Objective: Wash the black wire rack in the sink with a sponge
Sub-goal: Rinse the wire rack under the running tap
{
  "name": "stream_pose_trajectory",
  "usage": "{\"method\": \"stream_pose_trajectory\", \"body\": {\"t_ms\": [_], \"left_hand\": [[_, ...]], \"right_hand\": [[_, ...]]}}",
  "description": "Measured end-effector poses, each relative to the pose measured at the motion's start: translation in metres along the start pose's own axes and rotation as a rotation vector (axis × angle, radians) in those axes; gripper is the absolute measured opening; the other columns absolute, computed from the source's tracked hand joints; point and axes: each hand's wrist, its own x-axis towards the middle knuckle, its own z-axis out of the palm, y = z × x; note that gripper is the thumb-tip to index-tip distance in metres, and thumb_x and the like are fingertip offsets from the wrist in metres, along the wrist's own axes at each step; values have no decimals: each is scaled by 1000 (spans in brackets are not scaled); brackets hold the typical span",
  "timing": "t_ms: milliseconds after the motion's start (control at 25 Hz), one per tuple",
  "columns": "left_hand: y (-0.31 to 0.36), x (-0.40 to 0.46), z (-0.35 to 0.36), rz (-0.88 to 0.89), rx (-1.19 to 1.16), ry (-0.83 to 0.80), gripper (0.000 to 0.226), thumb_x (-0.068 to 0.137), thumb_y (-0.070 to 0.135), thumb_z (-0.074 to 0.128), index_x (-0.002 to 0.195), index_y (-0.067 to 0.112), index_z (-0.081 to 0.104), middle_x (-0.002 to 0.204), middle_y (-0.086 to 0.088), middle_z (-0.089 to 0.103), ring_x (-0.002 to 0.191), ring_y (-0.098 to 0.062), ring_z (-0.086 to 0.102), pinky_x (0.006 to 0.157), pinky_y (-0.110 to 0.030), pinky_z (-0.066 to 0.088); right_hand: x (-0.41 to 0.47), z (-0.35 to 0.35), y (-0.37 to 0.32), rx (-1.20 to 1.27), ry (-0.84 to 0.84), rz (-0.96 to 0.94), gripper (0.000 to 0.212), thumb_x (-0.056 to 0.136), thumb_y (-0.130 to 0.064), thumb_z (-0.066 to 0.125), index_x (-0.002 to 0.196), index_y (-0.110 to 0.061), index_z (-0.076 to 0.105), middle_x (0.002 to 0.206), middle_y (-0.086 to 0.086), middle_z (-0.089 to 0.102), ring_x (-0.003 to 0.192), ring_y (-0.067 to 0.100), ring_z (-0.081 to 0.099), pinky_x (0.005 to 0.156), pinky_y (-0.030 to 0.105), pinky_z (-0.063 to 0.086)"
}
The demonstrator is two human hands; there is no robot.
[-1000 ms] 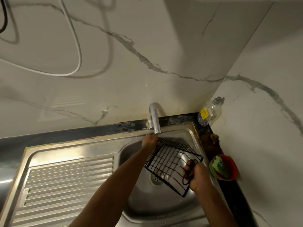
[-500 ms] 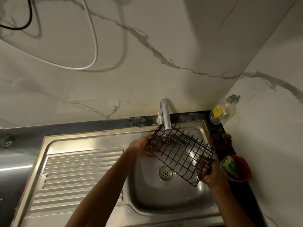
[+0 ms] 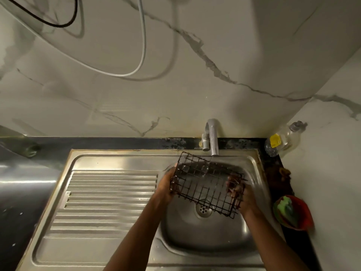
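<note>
Since half a second ago, the black wire rack (image 3: 207, 182) has levelled out and dropped a little, so it now lies flatter over the basin instead of tipping up toward the tap (image 3: 212, 136). Both hands have followed it down.

At present the rack is held in the air above the sink (image 3: 211, 239), its far edge just below the tap's spout at 12 o'clock and its near corner over the drain (image 3: 203, 208). From 9 o'clock, the left hand (image 3: 166, 189) grips the rack's left end, fingers curled under the wires. At 3 o'clock the right hand (image 3: 241, 194) grips the right end, fingers hooked through the grid.

On the dark desk (image 3: 117, 142), a red bowl (image 3: 301, 214) holding a green sponge (image 3: 286, 209) sits at 4 o'clock from the rack, well apart from both hands. A clear bottle (image 3: 283, 141) with a yellow label leans in the corner at 1 o'clock. A ridged draining board (image 3: 109, 200) stretches away at 9 o'clock. White and black cables (image 3: 143, 45) loop across the marble wall.
</note>
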Motion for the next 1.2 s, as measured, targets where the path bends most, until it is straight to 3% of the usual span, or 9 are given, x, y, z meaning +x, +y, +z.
{"method": "stream_pose_trajectory", "body": {"t_ms": [120, 240, 320, 400, 560, 720, 800, 1040, 1200], "left_hand": [[6, -6, -24, 37, -41, 15, 38, 101, 44, 56, 82, 15, 72, 61, 2, 61, 47, -7, 52, 43, -21, 42], [8, -8, -56, 97, -13, 107, 50, 98, 49, 61, 58, 21, 73, 60, 3, 60, 50, -10, 53, 56, -28, 43], [7, -6, -81, 150, -9, 147, 49, 82, 63, 76, 73, 16, 67, 64, 0, 48, 52, -14, 40, 53, -31, 36], [6, -8, -98, 185, 0, 201, 65, 69, 70, 83, 92, 13, 62, 66, -2, 37, 54, -16, 31, 51, -33, 31], [7, -22, -126, 248, -15, 219, 60, 60, 74, 85, 65, 24, 53, 60, 1, 34, 52, -15, 31, 54, -32, 31], [3, -25, -128, 291, 21, 219, 62, 66, 74, 82, 60, 24, 46, 60, -3, 32, 52, -18, 32, 55, -33, 35], [4, -23, -116, 283, 17, 189, 62, 68, 70, 83, 63, 20, 47, 61, -3, 31, 52, -18, 30, 49, -29, 36], [10, -11, -85, 242, 54, 122, 60, 63, 72, 85, 65, 22, 51, 64, -3, 41, 56, -19, 39, 55, -33, 40], [13, -9, -76, 234, 67, 87, 63, 58, 72, 86, 69, 19, 56, 64, -2, 43, 54, -16, 39, 51, -29, 38]], "right_hand": [[9, 22, -6, -28, -64, -28, 27, 100, -16, 52, 109, -1, 72, 96, 15, 76, 79, 24, 71, 73, 35, 55], [22, 57, -5, -104, -81, 29, 36, 99, -15, 46, 115, 7, 70, 102, 22, 74, 89, 30, 69, 85, 41, 53], [27, 89, 2, -182, -87, 23, 39, 98, -13, 37, 109, 6, 68, 95, 20, 73, 86, 28, 66, 81, 37, 52], [27, 119, 7, -350, -46, 38, 31, 103, -18, 40, 97, -3, 67, 86, 13, 70, 76, 23, 64, 72, 33, 52], [41, 151, 24, -655, -38, 104, 25, 101, -30, 56, 91, -11, 69, 88, 8, 68, 71, 18, 60, 57, 28, 49], [39, 151, 25, -933, -111, 4, 28, 99, -32, 60, 83, -10, 65, 60, 2, 53, 50, 15, 46, 45, 23, 40], [38, 142, 18, -998, -86, -96, 29, 100, -30, 60, 80, -10, 62, 58, 2, 49, 46, 14, 42, 43, 22, 37], [35, 111, -6, -820, 27, -323, 41, 102, -21, 58, 64, -6, 55, 37, -3, 46, 30, 12, 39, 40, 23, 36], [25, 90, -9, -863, 14, -436, 39, 104, -22, 56, 70, -4, 64, 52, 0, 60, 44, 11, 53, 47, 24, 46]]}}
